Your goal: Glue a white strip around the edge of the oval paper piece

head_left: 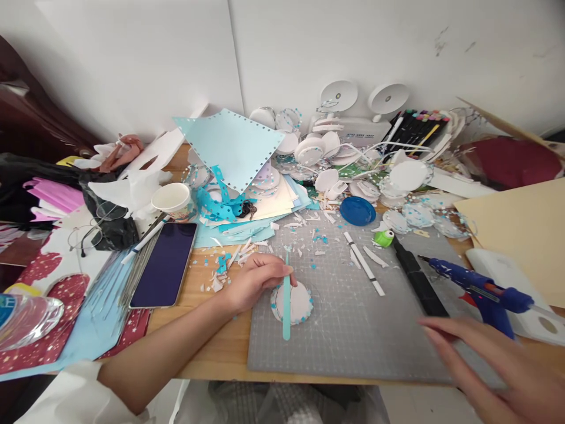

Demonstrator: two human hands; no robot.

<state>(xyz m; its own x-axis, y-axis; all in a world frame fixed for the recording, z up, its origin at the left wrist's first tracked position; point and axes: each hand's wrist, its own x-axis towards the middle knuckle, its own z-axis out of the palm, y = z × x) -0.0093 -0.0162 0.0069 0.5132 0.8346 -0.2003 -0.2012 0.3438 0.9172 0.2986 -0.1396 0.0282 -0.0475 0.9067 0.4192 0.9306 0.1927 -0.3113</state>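
Hands well apart. With the left hand, pinches a teal strip near its far end, over a white disc on the grey mat. With the right hand, holds nothing visible, thumb and finger parted beside a black bar; cannot tell whether touching it. Could tilt or drop the strip, from a grip at one end only. Could nudge the disc, from a snag on its dotted rim. Could knock the glue gun, from a sideways sweep of the right wrist. Toward the body, only a short band of mat before the edge of the worktop. Between disc and bar, wide bare mat for moving. Farther off, tighter going among paper scraps and a white pen.
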